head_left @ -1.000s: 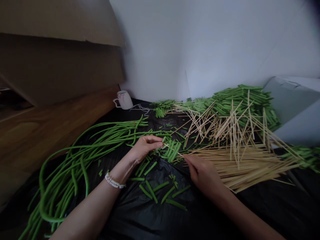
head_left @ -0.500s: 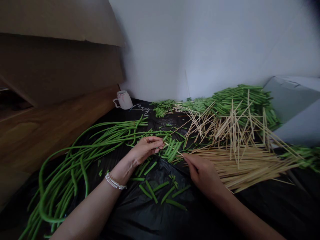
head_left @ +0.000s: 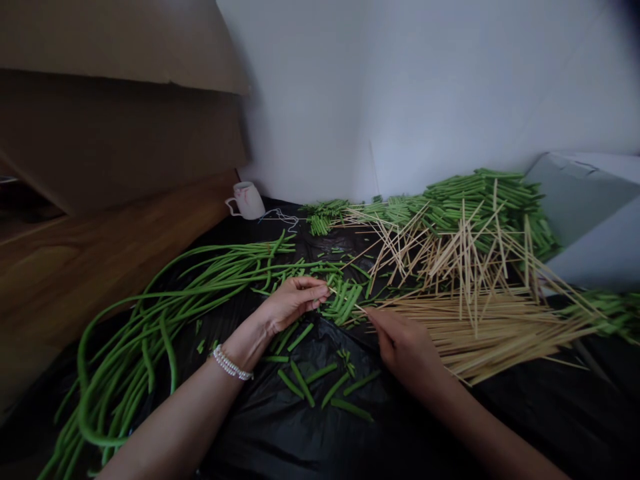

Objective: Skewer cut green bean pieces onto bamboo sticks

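On black plastic, cut beans, wooden skewers, pale wall behind

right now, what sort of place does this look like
Probably a makeshift food-preparation spot, home or workshop I can't tell: heaped cut green beans and loose thin wooden sticks lie on black plastic sheeting.

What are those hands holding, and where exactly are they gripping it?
A thin stick threaded with cut green bean pieces: the left hand pinches it on one side of them, the right hand on the other.
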{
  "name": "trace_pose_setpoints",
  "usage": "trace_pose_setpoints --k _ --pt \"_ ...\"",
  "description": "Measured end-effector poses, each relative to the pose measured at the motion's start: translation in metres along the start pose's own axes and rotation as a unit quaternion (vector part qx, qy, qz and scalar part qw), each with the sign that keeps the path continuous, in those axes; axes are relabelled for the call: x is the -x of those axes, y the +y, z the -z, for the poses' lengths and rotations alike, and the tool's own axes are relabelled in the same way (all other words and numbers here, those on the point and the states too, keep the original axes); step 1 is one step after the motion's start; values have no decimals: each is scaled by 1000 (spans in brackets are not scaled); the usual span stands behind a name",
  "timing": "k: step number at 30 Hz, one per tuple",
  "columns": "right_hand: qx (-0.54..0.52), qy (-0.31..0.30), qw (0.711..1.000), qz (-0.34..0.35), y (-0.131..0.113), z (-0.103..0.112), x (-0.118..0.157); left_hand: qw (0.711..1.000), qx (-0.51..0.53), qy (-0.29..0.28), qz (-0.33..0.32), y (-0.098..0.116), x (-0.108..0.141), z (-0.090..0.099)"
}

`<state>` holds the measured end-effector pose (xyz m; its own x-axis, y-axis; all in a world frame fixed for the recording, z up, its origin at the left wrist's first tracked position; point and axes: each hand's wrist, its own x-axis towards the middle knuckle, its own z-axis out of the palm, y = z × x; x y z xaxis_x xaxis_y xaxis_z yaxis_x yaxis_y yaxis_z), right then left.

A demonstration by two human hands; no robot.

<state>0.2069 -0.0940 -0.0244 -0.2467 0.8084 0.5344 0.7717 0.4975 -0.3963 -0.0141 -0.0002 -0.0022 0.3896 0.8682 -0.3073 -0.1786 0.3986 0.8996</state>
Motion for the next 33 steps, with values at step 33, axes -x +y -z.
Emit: trace_pose_setpoints --k 33 --pt "-79 -27 995 -54 -6 4 -4 998 -53 22 -40 -11 0 -6"
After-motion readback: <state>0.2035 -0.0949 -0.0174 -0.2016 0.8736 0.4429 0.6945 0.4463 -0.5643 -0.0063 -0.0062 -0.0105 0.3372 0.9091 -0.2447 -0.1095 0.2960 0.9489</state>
